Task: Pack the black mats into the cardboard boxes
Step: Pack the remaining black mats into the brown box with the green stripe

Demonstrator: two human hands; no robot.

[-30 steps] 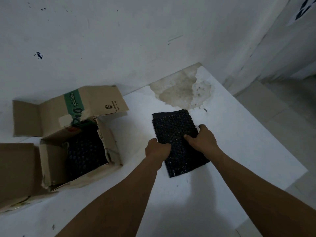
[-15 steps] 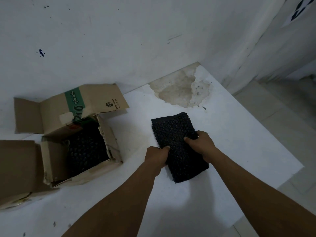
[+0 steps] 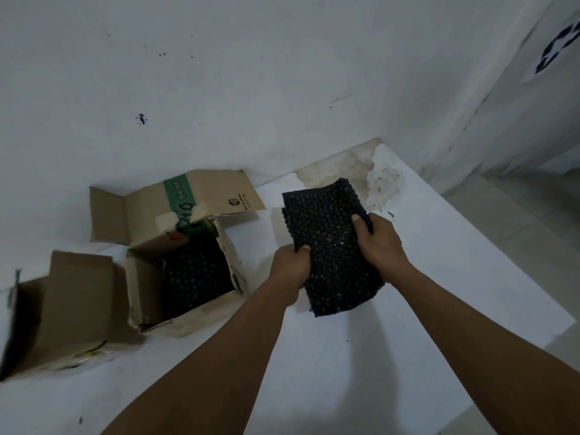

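Observation:
A black knobbly mat (image 3: pixel 326 243), apparently a small stack, is held above the white table (image 3: pixel 439 277). My left hand (image 3: pixel 290 268) grips its left edge and my right hand (image 3: pixel 381 243) grips its right edge, thumb on top. To the left stands an open cardboard box (image 3: pixel 188 318) with a green band on its flap; more black mats (image 3: pixel 194 274) lie inside it. A second open cardboard box (image 3: pixel 62 321) sits at the far left, its inside hidden from view.
A white wall (image 3: pixel 219 89) rises right behind the boxes. A brown stain (image 3: pixel 354 164) marks the table's far corner. The table's right edge drops to a tiled floor (image 3: pixel 518 215).
Both hands closed on the mat's sides and lifted it off the table, its far end now raised. The view shifted, so the boxes appear nearer the centre.

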